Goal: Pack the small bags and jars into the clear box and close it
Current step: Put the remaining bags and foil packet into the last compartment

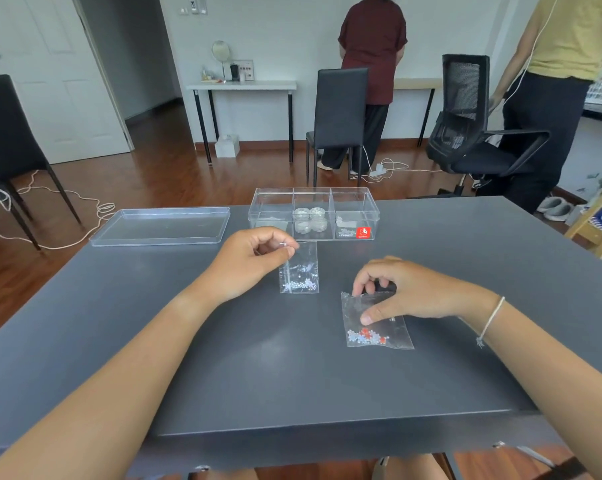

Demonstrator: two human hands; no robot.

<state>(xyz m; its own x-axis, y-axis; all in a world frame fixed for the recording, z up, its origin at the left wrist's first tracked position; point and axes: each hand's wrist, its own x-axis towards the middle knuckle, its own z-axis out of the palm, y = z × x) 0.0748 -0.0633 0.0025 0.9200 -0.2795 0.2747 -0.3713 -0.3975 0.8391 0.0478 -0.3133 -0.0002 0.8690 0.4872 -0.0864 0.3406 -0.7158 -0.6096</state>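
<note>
Two small clear plastic bags lie before me on the dark grey desk: my left hand pinches the top of the white-bead bag, my right hand presses fingers onto the red-and-white-bead bag. Beyond stands the open clear three-compartment box, with four small round jars in its middle compartment.

Your right hand covered the top edge of the bag with red and white beads, so its seal was unreadable. Your left hand hid the top left corner of the bag of white beads. Jars in the clear box: contents too small to tell. Both your forearms ran off the near edge.
</note>
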